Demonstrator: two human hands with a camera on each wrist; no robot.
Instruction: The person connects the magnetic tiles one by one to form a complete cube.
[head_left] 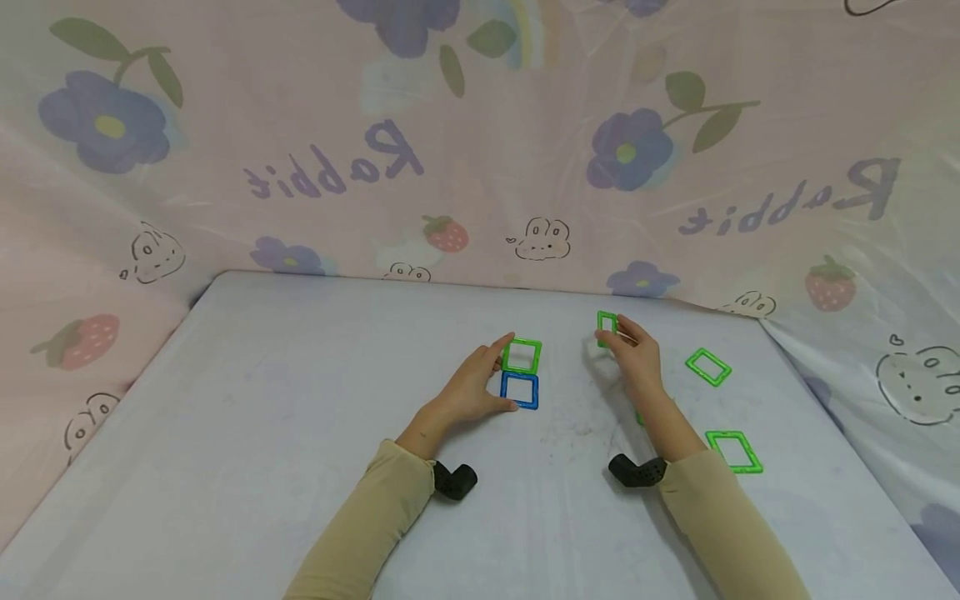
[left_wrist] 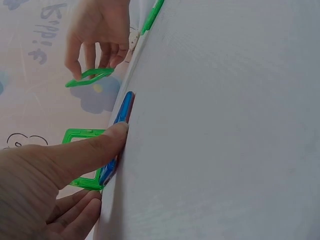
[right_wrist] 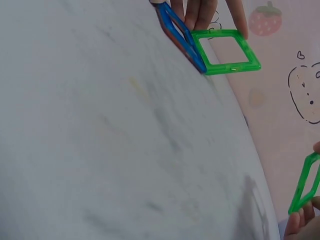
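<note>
My left hand point(head_left: 471, 385) spans two joined magnetic tiles, open square frames. Its thumb touches the near edge of the blue magnetic tile point(head_left: 521, 405), which lies low at the table, and its fingers reach behind the green magnetic tile point(right_wrist: 231, 69). That green tile stands up from the far edge of the blue one. To the right, my right hand point(head_left: 637, 354) pinches another green magnetic tile point(left_wrist: 90, 79) between thumb and fingers, raised above the tabletop. In the right wrist view, part of this held tile point(right_wrist: 300, 192) shows at the lower right edge.
Two loose green tiles, one farther back point(head_left: 708, 367) and one nearer point(head_left: 735, 472), lie on the white table point(head_left: 225, 433) at the right. Another green piece point(head_left: 641, 418) is mostly hidden by my right forearm. A printed curtain point(head_left: 480, 150) hangs behind the table.
</note>
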